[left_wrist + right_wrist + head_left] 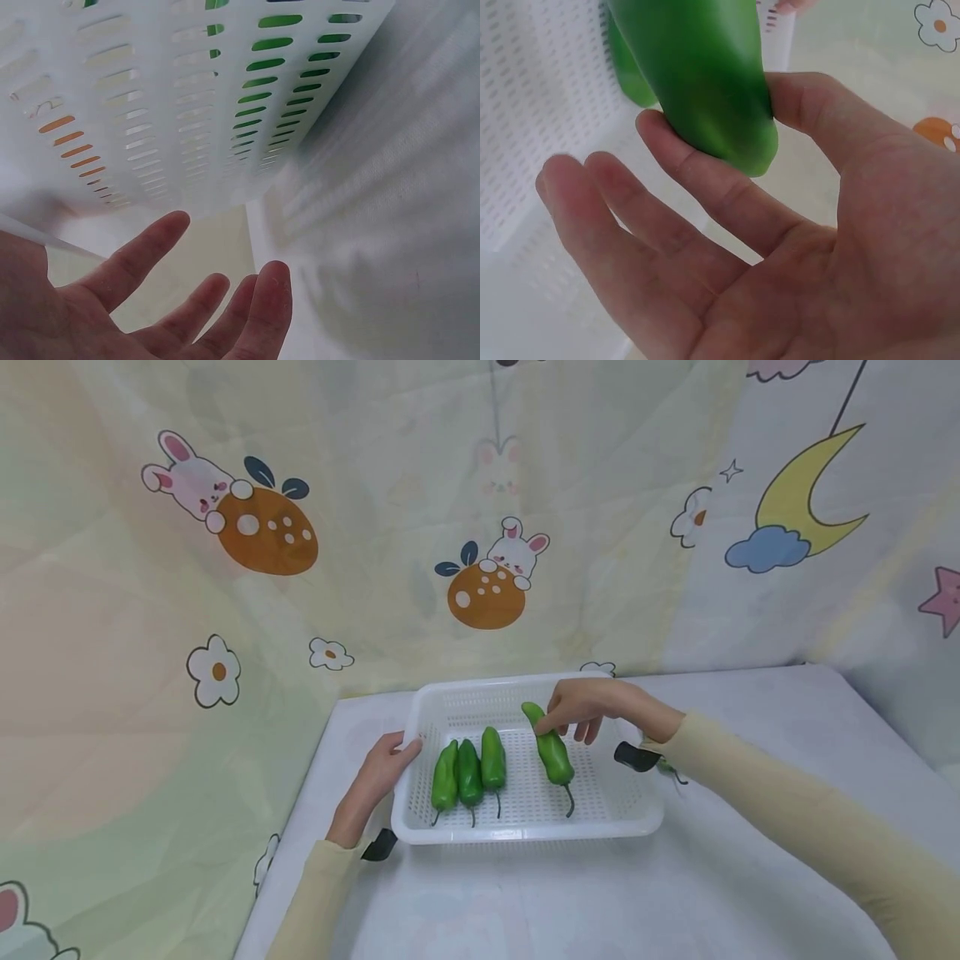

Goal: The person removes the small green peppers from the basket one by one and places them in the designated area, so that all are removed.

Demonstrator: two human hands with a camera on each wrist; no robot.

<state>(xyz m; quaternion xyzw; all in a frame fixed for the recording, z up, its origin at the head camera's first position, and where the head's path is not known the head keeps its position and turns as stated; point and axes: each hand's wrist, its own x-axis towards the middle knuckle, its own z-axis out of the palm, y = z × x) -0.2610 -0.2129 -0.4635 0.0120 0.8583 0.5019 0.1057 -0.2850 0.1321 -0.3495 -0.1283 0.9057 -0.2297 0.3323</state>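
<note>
A white perforated plastic basket [525, 835] holds several green chili peppers. Three peppers, the middle one a darker green pepper [469, 774], lie side by side in its left half, stems toward me. My right hand [588, 706] pinches another green chili pepper [557, 760] near its tip between thumb and index finger, over the basket's right half; its other fingers stay loosely extended. At the left end, my left hand [381, 770] holds the basket rim, thumb over the edge. In the left wrist view its other fingers [154, 251] reach along the outside of the wall.
Part of another green pepper [666, 767] shows outside the basket, behind my right wrist. The white-covered table [525, 902] extends in front and to the right. A cartoon-printed cloth [390, 527] hangs close behind the basket and along the left side.
</note>
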